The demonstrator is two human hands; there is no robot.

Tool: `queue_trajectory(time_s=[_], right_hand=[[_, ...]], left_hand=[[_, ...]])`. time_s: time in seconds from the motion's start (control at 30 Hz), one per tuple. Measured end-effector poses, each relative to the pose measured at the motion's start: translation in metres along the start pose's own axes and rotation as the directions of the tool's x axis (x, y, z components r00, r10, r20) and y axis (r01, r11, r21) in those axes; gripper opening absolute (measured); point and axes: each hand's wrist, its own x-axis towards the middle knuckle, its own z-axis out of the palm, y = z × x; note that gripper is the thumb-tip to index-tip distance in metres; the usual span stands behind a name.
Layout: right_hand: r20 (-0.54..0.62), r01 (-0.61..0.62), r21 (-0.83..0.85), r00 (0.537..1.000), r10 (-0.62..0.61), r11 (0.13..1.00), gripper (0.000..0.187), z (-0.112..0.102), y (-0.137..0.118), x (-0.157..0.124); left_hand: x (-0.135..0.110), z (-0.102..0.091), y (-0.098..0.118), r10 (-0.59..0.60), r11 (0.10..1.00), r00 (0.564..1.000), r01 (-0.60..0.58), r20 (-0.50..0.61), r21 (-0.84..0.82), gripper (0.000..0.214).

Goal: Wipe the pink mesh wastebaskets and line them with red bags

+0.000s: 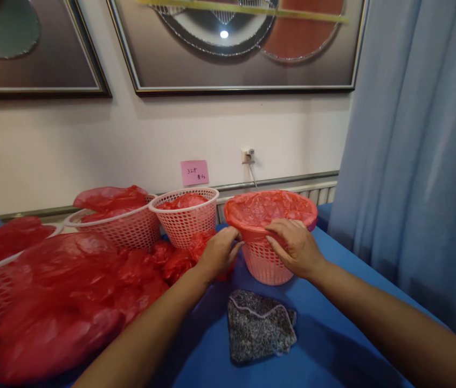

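A pink mesh basket stands on the blue table, lined with a red plastic bag folded over its rim. My left hand pinches the bag's edge at the basket's left rim. My right hand grips the bag's edge at the near right rim, fingers curled over it. A grey speckled cloth lies flat on the table just in front of the basket, between my forearms.
Two more pink baskets holding red bags stand to the left by the wall. A heap of loose red bags covers the left side. A blue curtain hangs at right.
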Motion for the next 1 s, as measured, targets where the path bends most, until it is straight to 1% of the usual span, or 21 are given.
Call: queue_trajectory(time_s=[0.03,0.07,0.1,0.13,0.17,0.2,0.23,0.27,0.33,0.4,0.43,0.53,0.63,0.73,0.8,0.87,0.93,1.0], right_hand=[[0.024,0.0,-0.035,1.0,0.001,0.999,0.02,0.0,0.0,0.0],[0.043,-0.002,-0.073,0.999,0.005,0.997,0.021,0.001,0.001,0.0],[0.056,-0.006,-0.111,0.998,0.012,0.994,0.021,0.002,0.001,-0.001],[0.063,-0.01,-0.144,0.998,0.019,0.99,0.021,0.003,0.003,-0.001],[0.068,-0.013,-0.172,0.997,0.024,0.985,0.02,0.004,0.004,-0.001],[0.07,-0.013,-0.195,0.997,0.027,0.981,0.021,0.005,0.005,-0.002],[0.072,-0.012,-0.212,0.997,0.028,0.977,0.021,0.006,0.006,-0.002],[0.073,-0.011,-0.221,0.997,0.028,0.975,0.022,0.006,0.007,-0.002],[0.071,-0.011,-0.222,0.997,0.028,0.975,0.021,0.007,0.007,-0.002],[0.068,-0.014,-0.194,0.997,0.028,0.981,0.022,0.006,0.008,-0.002],[0.068,-0.017,-0.167,0.997,0.029,0.986,0.026,0.004,0.008,-0.001],[0.067,-0.039,-0.057,0.997,0.043,0.998,0.032,0.0,0.008,-0.001],[0.044,-0.084,0.015,0.996,0.084,0.996,0.029,-0.002,0.01,0.0],[0.015,-0.125,0.039,0.992,0.124,0.991,0.024,-0.001,0.011,0.0],[0.012,-0.128,0.031,0.992,0.127,0.991,0.018,0.001,0.012,0.0],[0.01,-0.118,0.009,0.993,0.118,0.993,0.013,0.003,0.012,0.0],[0.006,-0.112,-0.012,0.994,0.112,0.994,0.01,0.004,0.012,-0.002],[0.005,-0.109,-0.02,0.994,0.109,0.994,0.009,0.004,0.013,-0.003]], left_hand=[[0.001,0.004,-0.002,-0.092,0.987,0.996,0.091,0.004,-0.13,0.007],[0.003,0.006,-0.004,-0.202,0.94,0.979,0.191,-0.011,-0.282,0.01],[0.005,0.008,-0.006,-0.32,0.861,0.947,0.273,-0.04,-0.43,0.014],[0.009,0.009,-0.009,-0.433,0.768,0.899,0.326,-0.072,-0.552,0.019],[0.013,0.008,-0.011,-0.526,0.685,0.845,0.352,-0.097,-0.638,0.024],[0.017,0.007,-0.012,-0.587,0.627,0.802,0.368,-0.106,-0.687,0.028],[0.02,0.004,-0.013,-0.618,0.596,0.78,0.383,-0.098,-0.705,0.031],[0.023,0.001,-0.012,-0.632,0.565,0.772,0.403,-0.064,-0.72,0.034],[0.025,-0.005,-0.009,-0.662,0.459,0.748,0.444,0.037,-0.77,0.038],[0.025,-0.009,-0.004,-0.678,0.357,0.726,0.465,0.118,-0.81,0.036],[0.024,-0.01,-0.001,-0.684,0.321,0.717,0.464,0.137,-0.825,0.034],[0.02,-0.011,0.003,-0.698,0.272,0.704,0.432,0.133,-0.86,0.028],[0.018,-0.01,0.005,-0.717,0.182,0.684,0.374,0.137,-0.909,0.017],[0.016,-0.009,0.007,-0.721,0.052,0.662,0.345,0.204,-0.937,0.01],[0.013,-0.009,0.01,-0.702,-0.033,0.661,0.342,0.265,-0.939,0.01],[0.01,-0.009,0.012,-0.676,-0.099,0.669,0.334,0.31,-0.937,0.011],[0.007,-0.01,0.011,-0.658,-0.141,0.677,0.318,0.328,-0.938,0.013],[0.006,-0.011,0.009,-0.648,-0.163,0.693,0.278,0.315,-0.947,0.013]])
